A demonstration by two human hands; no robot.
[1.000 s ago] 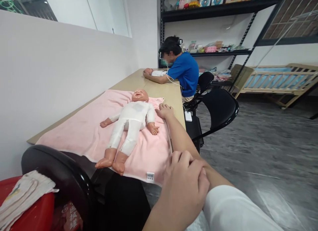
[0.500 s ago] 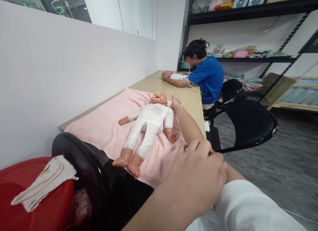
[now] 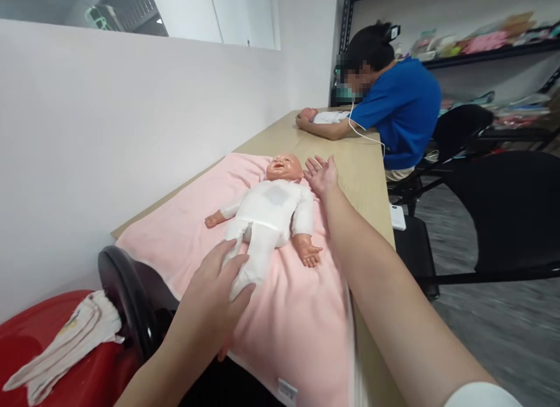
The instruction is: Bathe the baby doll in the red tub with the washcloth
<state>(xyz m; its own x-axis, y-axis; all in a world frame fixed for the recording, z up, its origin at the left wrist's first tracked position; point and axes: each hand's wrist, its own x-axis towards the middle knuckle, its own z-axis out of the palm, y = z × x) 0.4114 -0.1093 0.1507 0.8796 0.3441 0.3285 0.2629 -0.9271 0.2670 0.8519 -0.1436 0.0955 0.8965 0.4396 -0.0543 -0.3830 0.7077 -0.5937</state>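
Shifted since the earlier frame, off right forearm [image 3: 376, 273] and over legs of doll [image 3: 266, 209]: left hand [image 3: 213, 283], fingers spread and slightly bent, contact uncertain. Turned palm up, just beside doll's head: right hand [image 3: 322, 175], fingers apart. Doll, white cloth body, face up on pink towel [image 3: 188, 214], spread over tan table [image 3: 361, 168]. Lower left: pale cloth [image 3: 72, 340] on red plastic object [image 3: 37, 313], beside black chair [image 3: 126, 296]. Table's far end: co-worker [image 3: 391, 106] seated in blue shirt [image 3: 409, 112], hand [image 3: 301, 122] cupped at head of second doll [image 3: 328, 116]
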